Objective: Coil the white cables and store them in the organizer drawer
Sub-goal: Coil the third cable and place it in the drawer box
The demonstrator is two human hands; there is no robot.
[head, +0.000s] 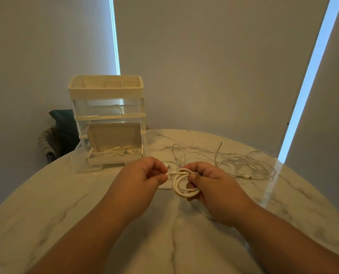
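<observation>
Coiled white cable (185,184): near centre, above desk (174,244). Right grip (214,186) clamped round loops; left grip (143,175) pinching free end. Judged light, limp, springy; hold across all loops. Loose white cable (243,162): far right. Open organizer drawer (113,160): far left.

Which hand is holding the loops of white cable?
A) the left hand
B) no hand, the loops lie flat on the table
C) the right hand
C: the right hand grips the coiled white cable just above the table, while the left hand only pinches its loose end.
</observation>
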